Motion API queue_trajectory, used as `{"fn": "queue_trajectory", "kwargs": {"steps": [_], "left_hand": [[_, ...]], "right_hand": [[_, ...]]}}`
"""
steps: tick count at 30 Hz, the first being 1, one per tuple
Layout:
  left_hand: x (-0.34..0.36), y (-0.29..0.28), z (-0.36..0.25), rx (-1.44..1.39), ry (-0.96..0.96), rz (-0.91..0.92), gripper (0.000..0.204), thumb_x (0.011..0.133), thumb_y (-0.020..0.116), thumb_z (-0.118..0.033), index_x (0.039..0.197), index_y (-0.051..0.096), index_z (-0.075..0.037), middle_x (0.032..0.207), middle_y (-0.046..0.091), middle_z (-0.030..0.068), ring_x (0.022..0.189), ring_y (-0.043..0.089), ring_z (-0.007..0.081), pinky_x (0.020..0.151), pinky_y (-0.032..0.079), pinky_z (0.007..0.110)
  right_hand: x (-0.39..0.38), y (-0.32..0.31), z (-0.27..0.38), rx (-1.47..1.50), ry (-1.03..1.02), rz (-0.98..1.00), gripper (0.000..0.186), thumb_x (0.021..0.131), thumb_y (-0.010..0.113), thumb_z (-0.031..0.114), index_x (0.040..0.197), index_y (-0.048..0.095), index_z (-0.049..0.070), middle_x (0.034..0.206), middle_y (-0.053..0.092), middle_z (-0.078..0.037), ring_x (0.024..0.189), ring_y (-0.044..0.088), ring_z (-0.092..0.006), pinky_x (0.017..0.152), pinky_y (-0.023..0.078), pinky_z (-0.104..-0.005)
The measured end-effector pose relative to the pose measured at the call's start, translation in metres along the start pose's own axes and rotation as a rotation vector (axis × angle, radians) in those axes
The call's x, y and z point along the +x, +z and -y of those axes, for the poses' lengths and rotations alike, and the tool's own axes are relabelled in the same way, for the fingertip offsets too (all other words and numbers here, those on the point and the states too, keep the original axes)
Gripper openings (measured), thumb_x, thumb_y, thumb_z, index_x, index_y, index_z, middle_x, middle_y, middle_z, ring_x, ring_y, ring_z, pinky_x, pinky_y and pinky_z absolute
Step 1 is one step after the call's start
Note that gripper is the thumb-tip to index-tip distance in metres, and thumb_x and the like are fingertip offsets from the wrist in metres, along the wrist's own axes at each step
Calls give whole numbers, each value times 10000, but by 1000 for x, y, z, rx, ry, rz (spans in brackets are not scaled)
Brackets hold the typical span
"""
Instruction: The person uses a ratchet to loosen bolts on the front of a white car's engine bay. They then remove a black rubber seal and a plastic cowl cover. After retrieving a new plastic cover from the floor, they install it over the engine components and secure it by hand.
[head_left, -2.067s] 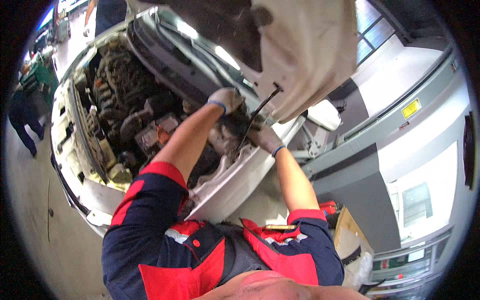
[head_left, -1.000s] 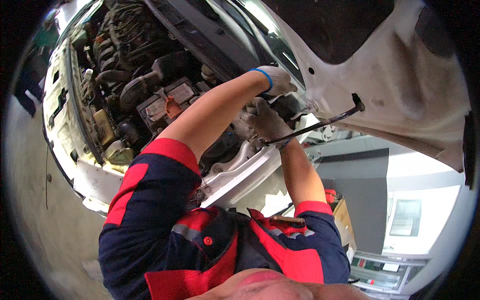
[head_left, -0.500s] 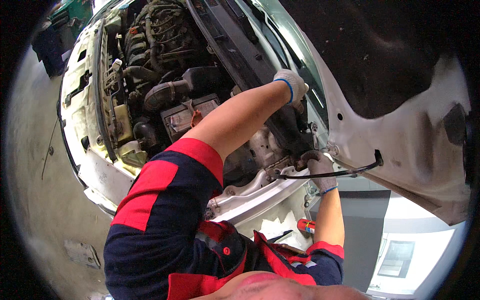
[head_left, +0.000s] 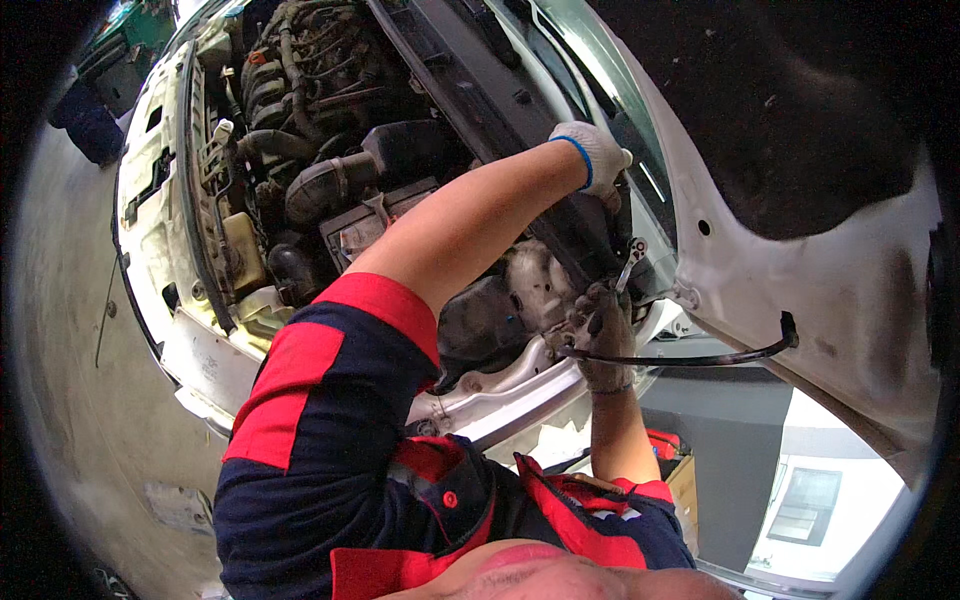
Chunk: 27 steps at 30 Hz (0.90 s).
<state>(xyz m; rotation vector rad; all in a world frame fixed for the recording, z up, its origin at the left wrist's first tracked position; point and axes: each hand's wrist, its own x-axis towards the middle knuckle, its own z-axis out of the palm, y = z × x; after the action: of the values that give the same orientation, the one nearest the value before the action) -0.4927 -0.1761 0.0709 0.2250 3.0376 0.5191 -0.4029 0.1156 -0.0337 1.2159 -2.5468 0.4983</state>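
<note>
My left hand (head_left: 592, 158), in a light knit glove with a blue cuff, is closed near the cowl (head_left: 500, 110) at the windshield base; what its fingers hold is hidden. My right hand (head_left: 607, 335), gloved and dirtier, is closed at the lower end of a metal wrench (head_left: 631, 262) in the cowl's near corner. The black hood prop rod (head_left: 720, 356) crosses in front of that hand. Below and left lie a grimy metal housing (head_left: 530, 280) and the battery (head_left: 360, 232), partly behind my left forearm. The white car's engine bay (head_left: 300, 90) is open.
The raised hood (head_left: 830, 250) overhangs the right side, beside the windshield (head_left: 640, 150). A person in dark clothing (head_left: 88, 125) is at the upper left, near green equipment (head_left: 110, 45). A metal panel (head_left: 175, 505) lies on the floor (head_left: 70, 380). A cardboard box (head_left: 682, 480) stands behind my right arm.
The view has turned, bringing the hood further right and down. My left hand is higher and further right, near the windshield; my right hand has moved down and right, to the wrench.
</note>
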Motion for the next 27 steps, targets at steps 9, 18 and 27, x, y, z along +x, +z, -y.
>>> {"fn": "queue_trajectory", "kwargs": {"steps": [9, 18, 27], "left_hand": [[2, 9, 9, -32, 40, -107, 765, 764, 780, -647, 1319, 628, -143, 1090, 740, 186, 1054, 708, 410, 868, 568, 523], [12, 15, 4, 41, 48, -62, 594, 899, 732, -389, 1432, 592, -165, 1229, 719, 153, 1151, 692, 378, 916, 583, 508], [13, 21, 0, 122, 69, -233, 625, 873, 771, -501, 1372, 615, -159, 975, 765, 159, 926, 749, 365, 771, 594, 476]], "right_hand": [[18, -41, -21, -157, -162, 642, 266, 886, 622, 76, 1139, 596, -3, 1161, 612, -241, 1116, 576, -470, 930, 505, -543], [61, -19, 26, -38, -119, 651, 516, 875, 717, 211, 1324, 542, 27, 1027, 703, -257, 922, 681, -460, 770, 560, -550], [100, 5, 40, 1040, 780, 626, 331, 992, 627, 264, 1227, 608, 31, 885, 737, -134, 759, 694, -305, 689, 569, -428]]}}
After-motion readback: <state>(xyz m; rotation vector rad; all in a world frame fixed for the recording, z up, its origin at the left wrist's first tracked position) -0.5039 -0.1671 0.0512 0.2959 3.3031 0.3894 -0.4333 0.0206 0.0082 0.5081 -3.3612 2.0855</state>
